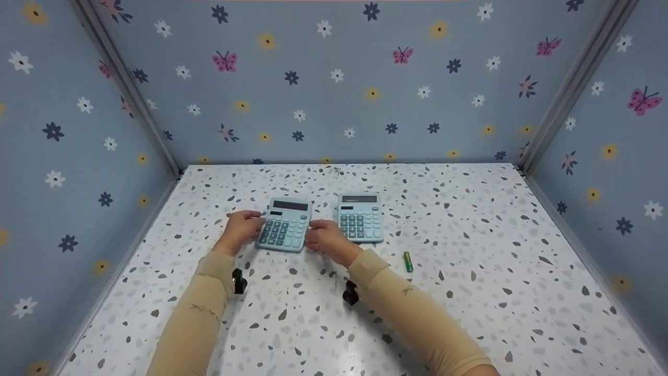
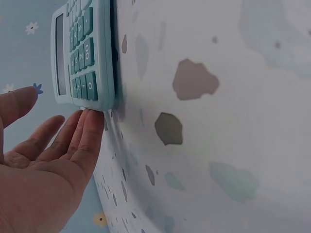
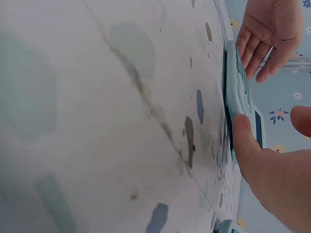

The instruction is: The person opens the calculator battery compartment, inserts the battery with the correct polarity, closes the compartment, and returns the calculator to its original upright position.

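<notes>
A light blue calculator point(image 1: 284, 224) lies face up on the speckled table, slightly turned, between the two hands. My left hand point(image 1: 242, 230) touches its left edge; in the left wrist view the fingers point(image 2: 92, 133) are extended against the calculator's side point(image 2: 108, 63) and the thumb stands apart. On the opposite side, my right hand point(image 1: 330, 241) has its fingertips at the right edge. The right wrist view shows a finger point(image 3: 244, 133) against that edge, with the thumb raised off it. A second matching calculator point(image 1: 371, 219) lies just right of the first, its lower left corner partly behind my right hand.
A green battery point(image 1: 408, 261) lies on the table right of my right forearm. Blue flowered panels point(image 1: 334, 104) enclose the table point(image 1: 480, 224) at the back and both sides. Dark wrist-worn devices point(image 1: 351, 293) hang below both forearms.
</notes>
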The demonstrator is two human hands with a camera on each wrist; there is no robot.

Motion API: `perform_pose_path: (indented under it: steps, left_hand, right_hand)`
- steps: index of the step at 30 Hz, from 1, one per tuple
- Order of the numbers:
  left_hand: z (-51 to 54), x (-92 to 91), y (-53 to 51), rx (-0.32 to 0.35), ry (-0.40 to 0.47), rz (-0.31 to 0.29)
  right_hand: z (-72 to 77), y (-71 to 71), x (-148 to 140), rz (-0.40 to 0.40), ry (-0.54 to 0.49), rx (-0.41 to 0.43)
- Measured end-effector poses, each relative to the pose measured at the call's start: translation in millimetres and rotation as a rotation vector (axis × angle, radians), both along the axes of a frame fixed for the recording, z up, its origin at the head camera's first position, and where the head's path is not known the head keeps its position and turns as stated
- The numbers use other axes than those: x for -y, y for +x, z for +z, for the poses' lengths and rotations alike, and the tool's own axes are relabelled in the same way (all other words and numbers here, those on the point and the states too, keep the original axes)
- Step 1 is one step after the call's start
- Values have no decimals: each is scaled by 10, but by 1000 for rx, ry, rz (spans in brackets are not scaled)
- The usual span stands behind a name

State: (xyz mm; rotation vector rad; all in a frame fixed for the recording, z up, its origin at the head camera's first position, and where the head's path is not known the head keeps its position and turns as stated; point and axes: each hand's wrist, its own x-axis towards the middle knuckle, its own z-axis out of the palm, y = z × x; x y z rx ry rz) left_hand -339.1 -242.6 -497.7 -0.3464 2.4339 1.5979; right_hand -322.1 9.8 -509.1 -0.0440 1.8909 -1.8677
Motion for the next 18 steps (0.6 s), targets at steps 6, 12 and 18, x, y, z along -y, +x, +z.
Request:
perform_pose_path:
  steps: [6, 12, 18]
  left_hand:
    - [-14, -19, -41, 25, -34, -17]
    - [-57, -31, -95, 50, -116, -27]
    - [-64, -29, -96, 23, -181, -53]
  right_hand:
    - [-31, -34, 17, -12, 32, -18]
    - [-49, -38, 47, -18, 90, -16]
    - [-57, -49, 53, -16, 193, -62]
